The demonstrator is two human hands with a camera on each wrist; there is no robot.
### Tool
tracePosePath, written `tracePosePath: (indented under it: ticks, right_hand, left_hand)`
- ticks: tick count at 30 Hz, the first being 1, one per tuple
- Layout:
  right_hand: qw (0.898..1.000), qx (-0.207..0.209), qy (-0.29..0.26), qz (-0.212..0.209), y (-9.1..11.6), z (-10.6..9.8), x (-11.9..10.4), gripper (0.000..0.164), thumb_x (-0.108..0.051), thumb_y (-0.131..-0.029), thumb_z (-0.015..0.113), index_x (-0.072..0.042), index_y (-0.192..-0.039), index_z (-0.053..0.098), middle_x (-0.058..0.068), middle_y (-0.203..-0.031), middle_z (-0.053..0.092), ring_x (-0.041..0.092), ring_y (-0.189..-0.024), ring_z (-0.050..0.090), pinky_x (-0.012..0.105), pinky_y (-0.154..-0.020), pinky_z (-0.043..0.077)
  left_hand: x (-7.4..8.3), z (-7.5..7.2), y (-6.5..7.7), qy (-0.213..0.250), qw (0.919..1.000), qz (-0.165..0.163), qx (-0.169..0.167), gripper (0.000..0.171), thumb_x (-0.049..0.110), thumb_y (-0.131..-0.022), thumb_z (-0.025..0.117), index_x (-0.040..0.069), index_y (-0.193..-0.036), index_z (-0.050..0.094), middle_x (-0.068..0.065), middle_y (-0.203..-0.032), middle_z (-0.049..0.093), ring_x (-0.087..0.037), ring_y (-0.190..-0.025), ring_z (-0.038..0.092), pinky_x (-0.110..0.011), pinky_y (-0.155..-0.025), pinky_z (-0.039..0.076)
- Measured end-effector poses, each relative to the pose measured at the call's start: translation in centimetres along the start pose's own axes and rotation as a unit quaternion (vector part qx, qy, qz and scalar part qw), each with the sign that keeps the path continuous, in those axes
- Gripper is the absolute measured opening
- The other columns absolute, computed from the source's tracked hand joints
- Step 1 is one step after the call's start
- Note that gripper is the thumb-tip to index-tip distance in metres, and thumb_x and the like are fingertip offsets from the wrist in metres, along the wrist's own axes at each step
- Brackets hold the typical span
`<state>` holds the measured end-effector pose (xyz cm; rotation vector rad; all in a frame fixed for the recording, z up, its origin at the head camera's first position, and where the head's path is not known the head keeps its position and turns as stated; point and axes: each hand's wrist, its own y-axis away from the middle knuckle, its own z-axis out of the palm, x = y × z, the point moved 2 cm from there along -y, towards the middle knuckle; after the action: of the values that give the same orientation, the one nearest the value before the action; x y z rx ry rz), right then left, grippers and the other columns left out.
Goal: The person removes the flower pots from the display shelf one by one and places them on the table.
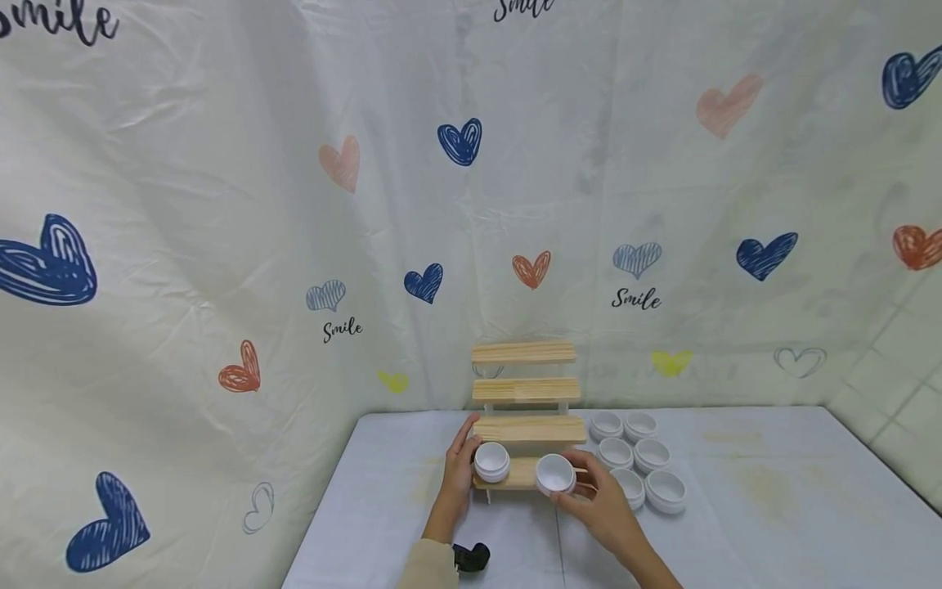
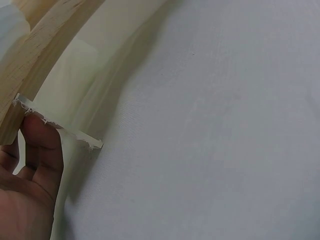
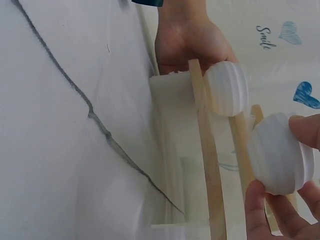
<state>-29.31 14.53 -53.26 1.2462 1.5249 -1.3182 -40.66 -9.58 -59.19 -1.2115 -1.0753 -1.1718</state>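
A stepped wooden display stand (image 1: 528,429) with pale boards and white side supports stands at the back of the table. My left hand (image 1: 458,470) holds the left end of its lowest board; in the left wrist view, a fingertip (image 2: 40,131) presses beside the rough-edged white support (image 2: 60,125). On that board's left end sits a small white ramekin (image 1: 491,463) with ribbed sides. My right hand (image 1: 598,501) pinches a second ramekin (image 3: 280,152) between thumb and fingers. This one is upright, close over the right part of the lowest board (image 3: 210,165), and apart from the first.
Several more white ramekins (image 1: 651,455) stand in two columns on the table right of the stand. A cloth (image 1: 530,204) printed with hearts hangs behind the table (image 1: 758,491). A dark crease (image 3: 90,112) runs across the tabletop. A black device (image 1: 473,558) shows at the left wrist.
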Motion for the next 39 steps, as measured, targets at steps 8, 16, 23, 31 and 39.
tracePosePath:
  ticks: [8, 16, 23, 31, 39]
  right_hand:
    - [1.0, 0.001, 0.016, 0.005, 0.5, -1.0, 0.3, 0.063, -0.009, -0.075, 0.09, -0.008, -0.131, 0.062, 0.011, -0.127, 0.064, 0.015, -0.106, 0.063, 0.019, -0.088, 0.055]
    - [0.999, 0.004, 0.033, 0.023, 1.0, -2.1, 0.9, 0.063, -0.012, -0.076, 0.09, -0.011, -0.132, 0.061, 0.011, -0.13, 0.063, 0.012, -0.106, 0.062, 0.019, -0.087, 0.055]
    - [0.997, 0.006, 0.045, 0.056, 1.4, -3.0, 1.3, 0.065, -0.014, -0.078, 0.089, -0.01, -0.135, 0.059, 0.012, -0.136, 0.059, 0.016, -0.109, 0.061, 0.019, -0.087, 0.054]
    - [0.996, 0.0, 0.048, 0.08, 1.9, -3.6, 1.4, 0.067, -0.014, -0.079, 0.088, -0.008, -0.137, 0.056, 0.014, -0.134, 0.058, 0.02, -0.11, 0.06, 0.019, -0.086, 0.054]
    - [0.996, 0.009, 0.053, 0.078, 2.3, -4.1, 1.7, 0.065, -0.012, -0.078, 0.088, -0.005, -0.135, 0.056, 0.016, -0.133, 0.059, 0.014, -0.106, 0.061, 0.02, -0.084, 0.055]
  left_hand:
    - [0.1, 0.0, 0.0, 0.009, 0.9999, 0.005, -0.009, 0.048, 0.036, -0.106, 0.05, 0.033, -0.154, 0.046, -0.004, -0.157, 0.045, -0.023, -0.141, 0.038, -0.046, -0.114, 0.033]
    - [0.0, 0.0, -0.2, 0.011, 0.9999, 0.006, -0.007, 0.048, 0.035, -0.106, 0.051, 0.031, -0.154, 0.047, -0.004, -0.162, 0.041, -0.026, -0.146, 0.036, -0.055, -0.118, 0.03]
    - [-0.1, 0.1, -0.2, 0.014, 0.9999, 0.002, -0.004, 0.049, 0.034, -0.105, 0.051, 0.03, -0.154, 0.047, -0.005, -0.163, 0.04, -0.028, -0.148, 0.035, -0.055, -0.118, 0.03]
    - [-0.1, 0.2, -0.1, 0.013, 0.9999, 0.003, -0.002, 0.049, 0.034, -0.106, 0.051, 0.028, -0.154, 0.048, -0.005, -0.163, 0.04, -0.027, -0.147, 0.036, -0.054, -0.118, 0.03]
    - [-0.2, 0.1, -0.2, 0.016, 0.9998, 0.008, -0.007, 0.048, 0.033, -0.105, 0.051, 0.03, -0.153, 0.049, -0.005, -0.164, 0.038, -0.028, -0.15, 0.033, -0.057, -0.121, 0.026]
